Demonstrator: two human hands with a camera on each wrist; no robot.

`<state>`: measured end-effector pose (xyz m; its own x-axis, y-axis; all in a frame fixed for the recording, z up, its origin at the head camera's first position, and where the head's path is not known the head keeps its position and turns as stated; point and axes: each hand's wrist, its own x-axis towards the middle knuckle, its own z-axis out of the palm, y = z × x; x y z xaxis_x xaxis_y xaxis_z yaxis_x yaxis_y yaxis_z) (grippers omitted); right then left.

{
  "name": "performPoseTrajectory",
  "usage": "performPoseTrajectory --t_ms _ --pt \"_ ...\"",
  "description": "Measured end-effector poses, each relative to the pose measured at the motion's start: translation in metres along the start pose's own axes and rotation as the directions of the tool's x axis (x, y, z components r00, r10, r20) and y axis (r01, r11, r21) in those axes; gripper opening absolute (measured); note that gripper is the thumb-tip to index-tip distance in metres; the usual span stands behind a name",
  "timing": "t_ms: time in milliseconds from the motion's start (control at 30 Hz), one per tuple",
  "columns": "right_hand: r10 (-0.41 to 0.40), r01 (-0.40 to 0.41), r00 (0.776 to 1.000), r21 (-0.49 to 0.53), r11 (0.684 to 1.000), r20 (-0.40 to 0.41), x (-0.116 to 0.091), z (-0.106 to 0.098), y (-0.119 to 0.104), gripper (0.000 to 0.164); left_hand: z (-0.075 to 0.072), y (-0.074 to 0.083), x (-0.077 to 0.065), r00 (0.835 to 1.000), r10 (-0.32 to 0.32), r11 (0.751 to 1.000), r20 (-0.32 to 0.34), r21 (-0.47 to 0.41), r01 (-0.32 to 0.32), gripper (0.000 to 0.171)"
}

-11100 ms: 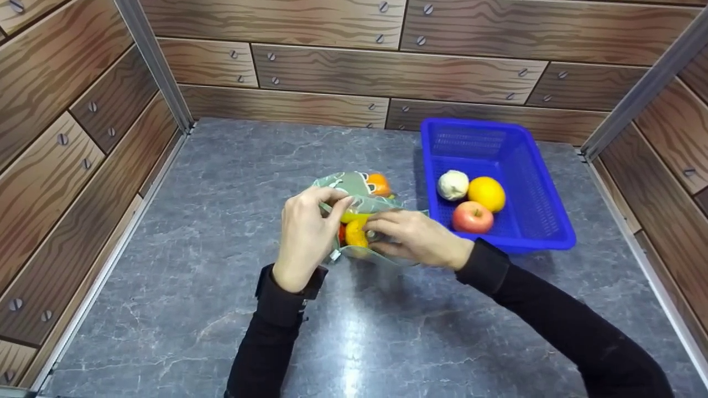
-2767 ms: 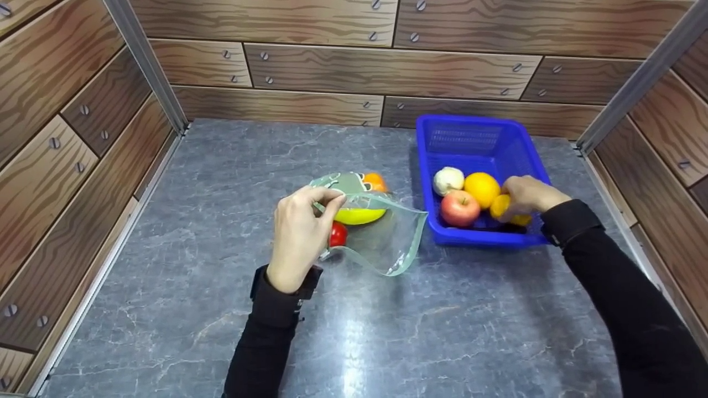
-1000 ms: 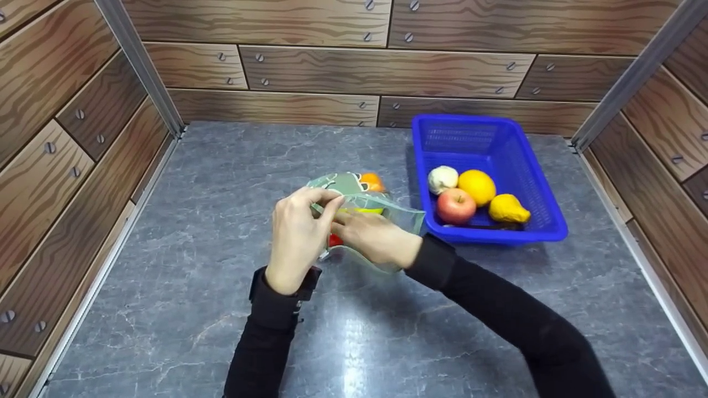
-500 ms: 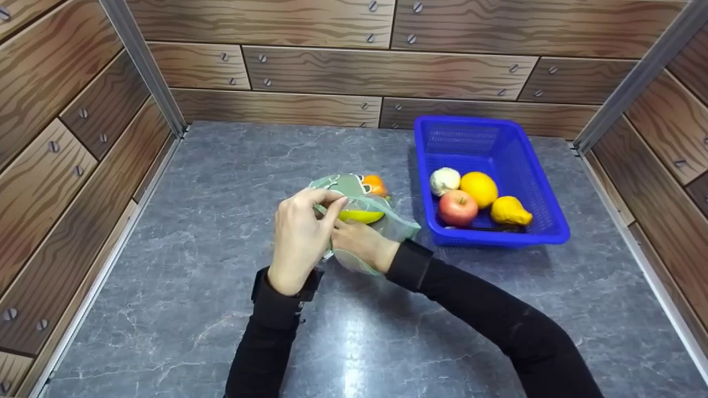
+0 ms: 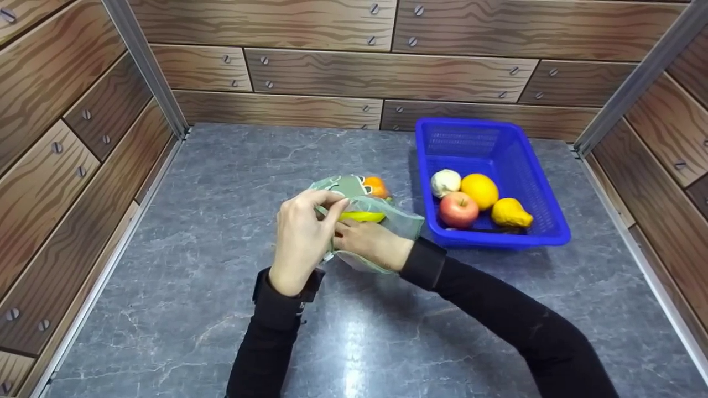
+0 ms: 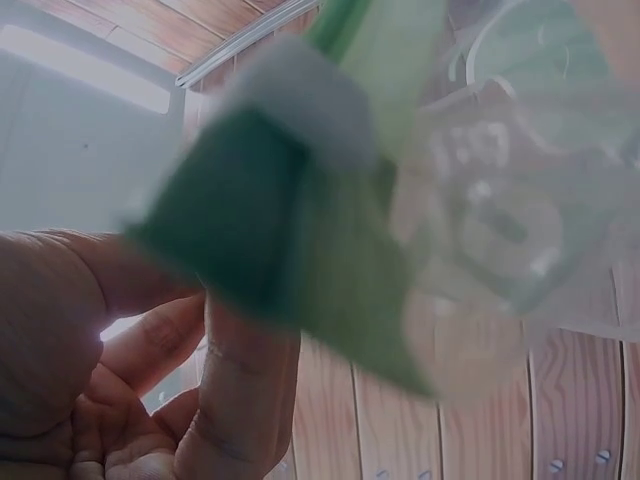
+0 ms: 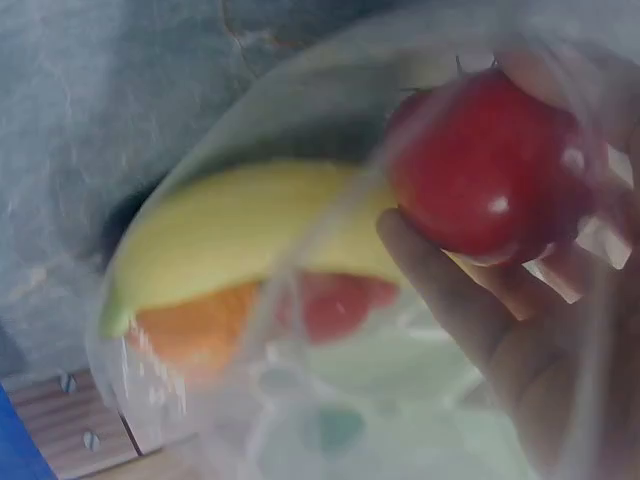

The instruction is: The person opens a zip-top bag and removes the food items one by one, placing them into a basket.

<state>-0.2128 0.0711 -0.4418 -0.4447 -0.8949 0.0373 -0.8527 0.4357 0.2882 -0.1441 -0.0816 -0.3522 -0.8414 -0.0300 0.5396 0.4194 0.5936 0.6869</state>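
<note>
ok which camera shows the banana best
The right wrist view: the banana shows close up, most of its length visible. The head view shows only a strip beyond the right hand; the left wrist view, none.

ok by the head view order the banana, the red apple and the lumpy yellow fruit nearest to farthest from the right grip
1. Banana: inside the bag, just beyond the right grip.
2. Red apple: near left part of the blue basket.
3. Lumpy yellow fruit: near right part of the same basket.
</note>
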Motion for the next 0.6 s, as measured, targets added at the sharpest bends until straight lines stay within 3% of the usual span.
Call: performPoseTrajectory --t_ms 100,300,600 --pt "-0.004 0.005 1.000 0.099 0.995 -0.014 -0.007 -0.014 0.002 0.032 -0.001 0.000 0.000 1.000 -0.001 1.000 -0.005 0.004 0.001 0.010" --pt "-0.032 0.060 0.989 0.196 0.979 -0.147 -0.027 -0.036 0.004 0.023 -0.002 0.000 0.001 1.000 -0.003 1.000 -0.015 0.009 0.003 0.010" --pt "0.012 0.024 0.992 0.277 0.961 -0.127 -0.072 -0.074 0.014 0.064 -0.002 -0.001 0.000 1.000 -0.005 1.000 -0.003 0.010 0.005 0.010"
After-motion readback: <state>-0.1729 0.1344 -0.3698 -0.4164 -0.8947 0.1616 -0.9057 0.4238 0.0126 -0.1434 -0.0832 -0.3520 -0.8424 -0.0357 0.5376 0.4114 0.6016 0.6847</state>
